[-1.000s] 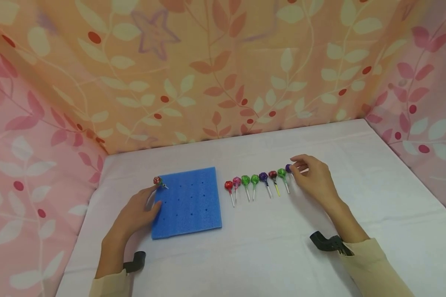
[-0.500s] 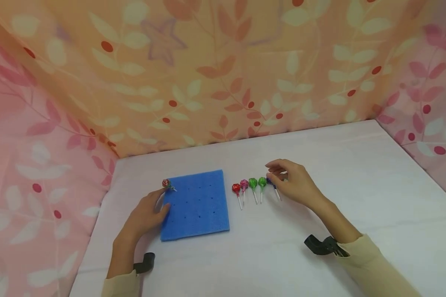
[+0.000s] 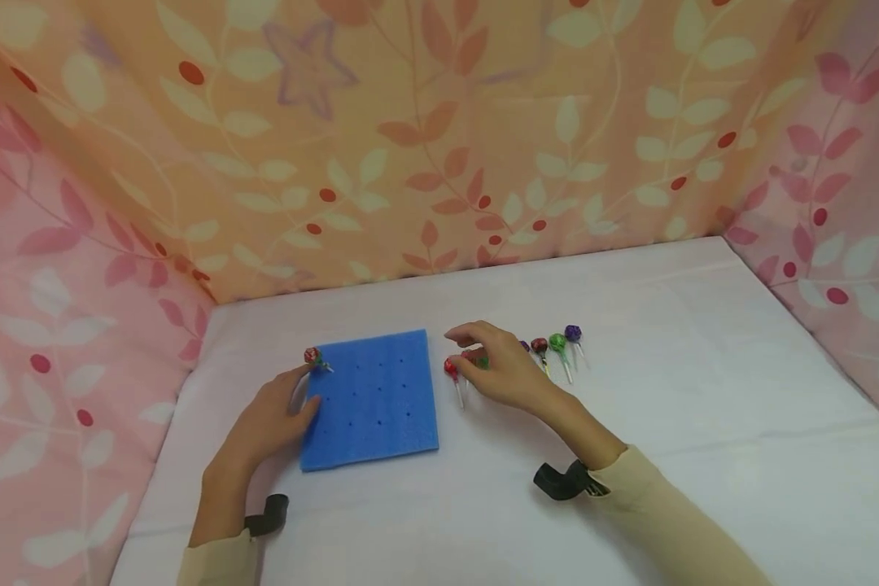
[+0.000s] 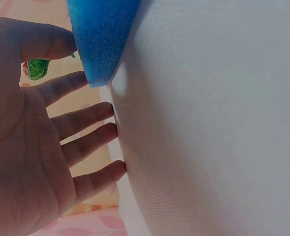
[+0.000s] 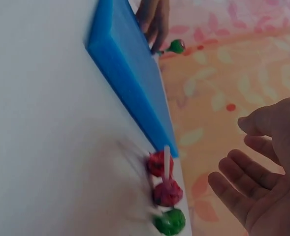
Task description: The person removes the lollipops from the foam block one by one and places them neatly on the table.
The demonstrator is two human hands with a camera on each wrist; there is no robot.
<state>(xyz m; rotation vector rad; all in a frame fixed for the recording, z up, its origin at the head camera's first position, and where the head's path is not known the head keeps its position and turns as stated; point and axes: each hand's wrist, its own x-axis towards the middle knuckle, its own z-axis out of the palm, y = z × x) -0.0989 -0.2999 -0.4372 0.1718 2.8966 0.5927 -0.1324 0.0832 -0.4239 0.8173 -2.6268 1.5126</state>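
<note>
At the left edge of a blue foam board (image 3: 381, 399) rests my left hand (image 3: 267, 419), thumb and fingers fairly straight along its side. One lollipop (image 3: 312, 356) with a red and green wrapper stands tilted in the board's far left corner. My right hand (image 3: 501, 366) is over the left part of a row of lollipops, with nothing between its loosely bent fingers. A red lollipop (image 3: 450, 368) shows by its thumb; the hand partly hides pink and green ones. In the right wrist view, the pink lollipop (image 5: 167, 192) and green lollipop (image 5: 170, 222) lie on the table.
Right of the hand lie a dark red lollipop (image 3: 540, 346), a green-wrapped lollipop (image 3: 557, 342) and a purple lollipop (image 3: 573, 333). Small holes dot the board in rows. A white cloth covers the table (image 3: 666, 366); a patterned curtain (image 3: 439, 146) hangs behind it.
My right hand has moved left along the row, from the purple lollipop at the right end to the red one at the left. The left hand keeps its place on the board.
</note>
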